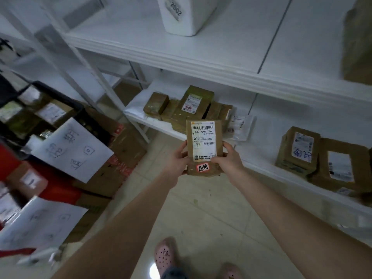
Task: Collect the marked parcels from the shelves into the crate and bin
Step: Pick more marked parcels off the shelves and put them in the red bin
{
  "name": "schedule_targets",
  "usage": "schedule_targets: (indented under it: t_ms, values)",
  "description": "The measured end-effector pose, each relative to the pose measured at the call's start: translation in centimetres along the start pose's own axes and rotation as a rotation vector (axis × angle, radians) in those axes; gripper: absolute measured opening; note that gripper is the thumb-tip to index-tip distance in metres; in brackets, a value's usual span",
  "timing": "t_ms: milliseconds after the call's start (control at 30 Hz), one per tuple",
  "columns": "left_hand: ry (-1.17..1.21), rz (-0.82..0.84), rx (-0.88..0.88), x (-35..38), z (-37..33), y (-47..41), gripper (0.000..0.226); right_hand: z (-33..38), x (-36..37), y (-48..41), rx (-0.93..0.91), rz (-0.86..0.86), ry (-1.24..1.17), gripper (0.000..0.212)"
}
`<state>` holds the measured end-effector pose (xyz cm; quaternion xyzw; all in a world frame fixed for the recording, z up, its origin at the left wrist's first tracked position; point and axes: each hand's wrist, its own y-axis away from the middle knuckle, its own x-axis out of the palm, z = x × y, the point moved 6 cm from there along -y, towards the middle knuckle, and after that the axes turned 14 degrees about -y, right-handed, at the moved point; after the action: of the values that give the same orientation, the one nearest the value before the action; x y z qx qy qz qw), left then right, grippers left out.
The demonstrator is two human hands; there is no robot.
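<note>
Read the red-edged sticker (203, 167) first, then carry the flat brown paper parcel (204, 137), now at frame centre before the white lower shelf (265, 152), level toward the black crate (66, 97) at mid left. Gripped low on either side by left hand (177, 162) and right hand (229, 158), thumbs on its face, arms outstretched.

One wide-angle view, from a camera worn on the person's head, facing forward and steeply downward. The parcel (204, 147) sits near the lens at centre frame, with both forearms (130, 218) reaching up to the parcel from the bottom edge. Beyond and above the parcel, white shelves (201, 63) slant across the frame. Directly below the parcel lie tiled floor (211, 208) and the person's pink shoes (164, 254).
</note>
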<state>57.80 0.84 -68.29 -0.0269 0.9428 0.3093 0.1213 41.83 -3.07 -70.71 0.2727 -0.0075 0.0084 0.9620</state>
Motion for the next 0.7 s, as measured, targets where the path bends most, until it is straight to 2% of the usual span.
schedule_targets:
  t_ms: [233, 467, 700]
  values:
    - [0.133, -0.172, -0.05, -13.7, 4.6, 0.9, 0.063, 0.7, 14.6, 0.3, -0.036, 0.109, 0.124, 0.063]
    - [0.296, -0.344, -0.007, -30.6, 9.0, 2.7, 0.055, 2.1, 33.4, 1.9, -0.1, 0.214, 0.2, 0.059]
    - [0.372, -0.7, -0.049, -48.5, 15.3, 6.1, 0.051, 2.0, 52.9, 6.3, -0.216, 0.404, 0.236, 0.055]
